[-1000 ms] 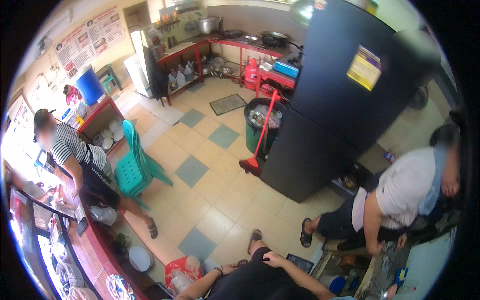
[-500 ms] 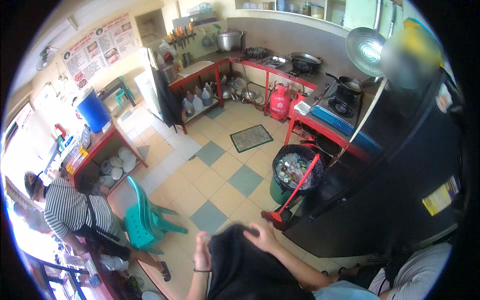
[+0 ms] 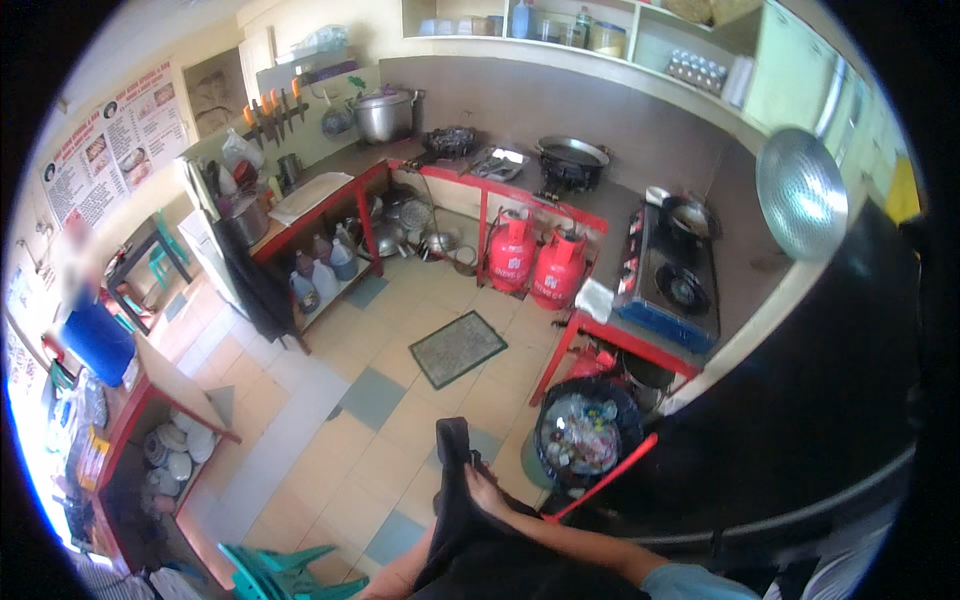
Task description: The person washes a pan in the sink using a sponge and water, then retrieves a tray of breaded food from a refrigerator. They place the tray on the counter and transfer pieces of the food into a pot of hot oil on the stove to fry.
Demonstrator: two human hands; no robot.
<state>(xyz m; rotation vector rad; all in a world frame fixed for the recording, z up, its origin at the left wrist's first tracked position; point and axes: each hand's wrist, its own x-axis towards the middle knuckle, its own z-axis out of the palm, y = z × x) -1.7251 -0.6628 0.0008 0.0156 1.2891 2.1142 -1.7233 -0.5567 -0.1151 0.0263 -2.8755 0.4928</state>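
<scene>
My right grip [image 3: 487, 492] is clamped on black cloth [image 3: 480, 565], held up in front of the body, lower centre — left grip hidden behind it, can't tell its state. Beyond: lined bin [image 3: 622, 400] right, floor mat [image 3: 458, 348] ahead, red gas cylinders [image 3: 512, 250] by the table [image 3: 624, 188].

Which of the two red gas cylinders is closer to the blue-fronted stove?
The right cylinder: it stands on the side toward the blue-fronted stove, with the left cylinder farther off.
</scene>
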